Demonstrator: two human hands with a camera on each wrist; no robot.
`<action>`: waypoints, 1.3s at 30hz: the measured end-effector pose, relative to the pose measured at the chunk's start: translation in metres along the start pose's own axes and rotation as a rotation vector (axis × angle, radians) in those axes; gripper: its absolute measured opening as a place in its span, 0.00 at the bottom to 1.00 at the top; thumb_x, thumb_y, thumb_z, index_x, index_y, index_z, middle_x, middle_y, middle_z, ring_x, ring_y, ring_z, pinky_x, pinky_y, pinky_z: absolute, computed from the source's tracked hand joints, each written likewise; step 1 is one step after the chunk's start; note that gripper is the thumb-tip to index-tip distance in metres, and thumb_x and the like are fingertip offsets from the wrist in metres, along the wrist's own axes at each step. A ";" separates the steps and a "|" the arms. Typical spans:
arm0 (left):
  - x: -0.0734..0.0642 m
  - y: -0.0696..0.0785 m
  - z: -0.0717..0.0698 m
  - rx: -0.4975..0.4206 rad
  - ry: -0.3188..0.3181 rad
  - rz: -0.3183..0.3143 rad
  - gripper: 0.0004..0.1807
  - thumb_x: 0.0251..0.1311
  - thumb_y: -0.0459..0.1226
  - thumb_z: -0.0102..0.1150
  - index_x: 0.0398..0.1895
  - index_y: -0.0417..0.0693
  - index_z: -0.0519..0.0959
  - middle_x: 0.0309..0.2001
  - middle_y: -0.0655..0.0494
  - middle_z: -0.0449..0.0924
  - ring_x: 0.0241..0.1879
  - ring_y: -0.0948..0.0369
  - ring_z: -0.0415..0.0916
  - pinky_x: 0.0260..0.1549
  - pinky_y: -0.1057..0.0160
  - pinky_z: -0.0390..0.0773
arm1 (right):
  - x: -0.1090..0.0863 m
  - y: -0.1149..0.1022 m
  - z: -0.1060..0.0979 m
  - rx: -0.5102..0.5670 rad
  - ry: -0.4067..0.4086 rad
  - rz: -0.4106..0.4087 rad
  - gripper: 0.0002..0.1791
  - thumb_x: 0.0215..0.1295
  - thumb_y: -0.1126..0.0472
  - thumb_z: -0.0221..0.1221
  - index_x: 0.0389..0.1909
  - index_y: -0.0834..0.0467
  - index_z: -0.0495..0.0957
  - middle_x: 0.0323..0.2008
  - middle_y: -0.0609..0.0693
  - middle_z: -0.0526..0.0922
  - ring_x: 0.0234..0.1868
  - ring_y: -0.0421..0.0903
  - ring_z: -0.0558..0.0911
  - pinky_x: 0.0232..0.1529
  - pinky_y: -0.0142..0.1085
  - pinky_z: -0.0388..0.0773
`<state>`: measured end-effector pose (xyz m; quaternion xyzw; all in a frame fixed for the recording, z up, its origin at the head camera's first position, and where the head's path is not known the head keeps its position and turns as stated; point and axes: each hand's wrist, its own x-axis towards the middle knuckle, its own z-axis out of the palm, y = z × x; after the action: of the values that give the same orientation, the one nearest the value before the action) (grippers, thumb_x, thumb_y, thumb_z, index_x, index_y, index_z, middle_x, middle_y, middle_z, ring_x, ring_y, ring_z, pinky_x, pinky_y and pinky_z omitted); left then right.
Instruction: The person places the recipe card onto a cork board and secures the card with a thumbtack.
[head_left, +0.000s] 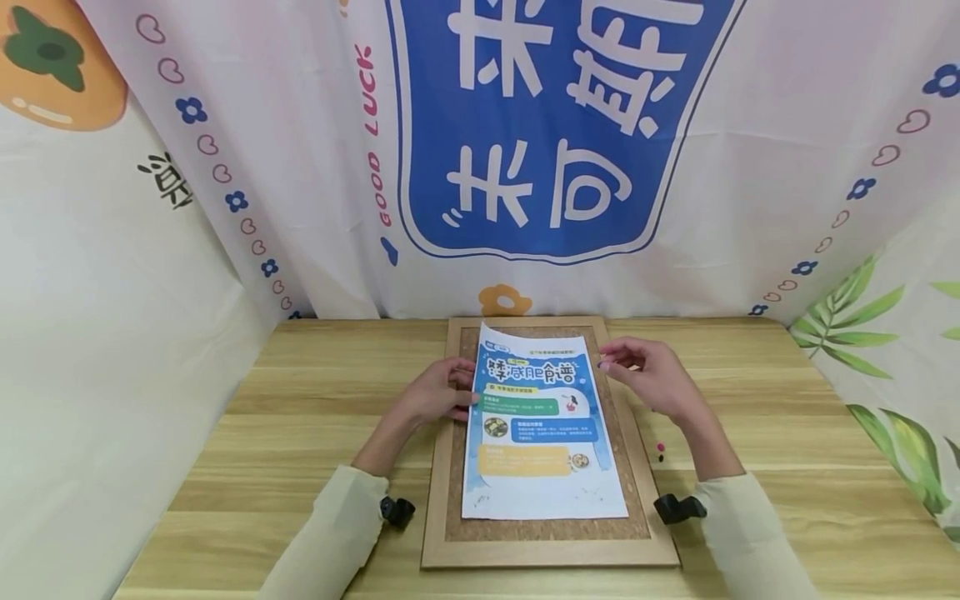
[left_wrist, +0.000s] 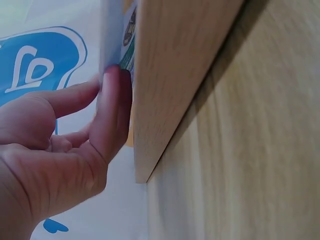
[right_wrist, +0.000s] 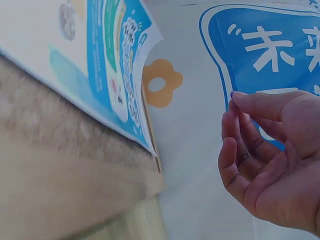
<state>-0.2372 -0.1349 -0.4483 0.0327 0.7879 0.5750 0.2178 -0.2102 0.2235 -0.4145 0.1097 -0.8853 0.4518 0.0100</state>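
A printed poster (head_left: 536, 433) lies on a wood-framed cork board (head_left: 551, 552), its upper left corner lifted a little. At the poster's left edge, my left hand (head_left: 442, 392) pinches the paper between thumb and fingers; the left wrist view shows the fingertips (left_wrist: 112, 80) on that edge, beside the frame's side. My right hand (head_left: 648, 371) hovers near the poster's upper right corner, off the paper. Thumb and forefinger there pinch a tiny purple pushpin (right_wrist: 233, 93), mostly hidden by the fingertips.
On the wooden table (head_left: 300, 417), right of the board, lie small pink (head_left: 661, 447) and dark (head_left: 662, 458) pins, with another partly hidden by the right wrist. A printed curtain (head_left: 300, 208) hangs behind the table. Black wrist cameras (head_left: 397, 511) sit on both sleeves.
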 end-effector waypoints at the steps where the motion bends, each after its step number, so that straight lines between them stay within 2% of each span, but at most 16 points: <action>1: 0.000 -0.001 0.000 0.013 0.010 -0.002 0.29 0.70 0.24 0.63 0.72 0.39 0.70 0.58 0.37 0.80 0.43 0.51 0.87 0.40 0.57 0.93 | 0.001 -0.002 0.002 0.003 0.000 0.000 0.13 0.76 0.61 0.65 0.57 0.60 0.85 0.47 0.59 0.89 0.45 0.51 0.83 0.42 0.32 0.83; 12: 0.002 -0.002 0.005 0.130 0.087 0.001 0.28 0.69 0.24 0.64 0.71 0.40 0.72 0.54 0.39 0.82 0.37 0.52 0.87 0.32 0.59 0.92 | 0.019 -0.015 0.017 0.038 -0.015 0.016 0.15 0.77 0.60 0.65 0.60 0.57 0.85 0.50 0.55 0.89 0.47 0.53 0.82 0.44 0.29 0.82; 21: -0.001 0.002 0.010 0.171 0.116 -0.006 0.28 0.69 0.24 0.64 0.70 0.39 0.72 0.53 0.39 0.82 0.33 0.53 0.87 0.29 0.60 0.91 | 0.031 -0.023 0.022 0.030 -0.026 0.047 0.15 0.77 0.58 0.65 0.60 0.55 0.85 0.50 0.54 0.88 0.47 0.53 0.81 0.46 0.33 0.82; 28: 0.002 0.001 0.011 0.190 0.133 0.001 0.27 0.69 0.24 0.64 0.69 0.40 0.73 0.51 0.40 0.82 0.34 0.54 0.86 0.28 0.61 0.91 | 0.041 -0.031 0.028 0.029 -0.051 0.029 0.16 0.77 0.58 0.65 0.61 0.58 0.84 0.50 0.57 0.88 0.47 0.53 0.81 0.48 0.35 0.81; 32: 0.002 0.001 0.012 0.203 0.143 0.008 0.26 0.69 0.23 0.64 0.68 0.40 0.74 0.50 0.41 0.82 0.35 0.53 0.86 0.28 0.62 0.90 | 0.046 -0.033 0.032 0.030 -0.060 0.021 0.15 0.76 0.59 0.65 0.60 0.57 0.85 0.49 0.56 0.87 0.47 0.53 0.80 0.48 0.35 0.80; 39: 0.000 0.003 0.013 0.219 0.153 -0.001 0.26 0.68 0.23 0.64 0.68 0.40 0.74 0.49 0.41 0.83 0.35 0.54 0.86 0.28 0.62 0.90 | 0.055 -0.033 0.038 0.036 -0.087 -0.015 0.15 0.77 0.60 0.65 0.59 0.59 0.85 0.47 0.56 0.88 0.45 0.53 0.81 0.45 0.36 0.80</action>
<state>-0.2331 -0.1224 -0.4487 0.0119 0.8604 0.4861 0.1523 -0.2536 0.1643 -0.4039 0.1358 -0.8759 0.4622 -0.0270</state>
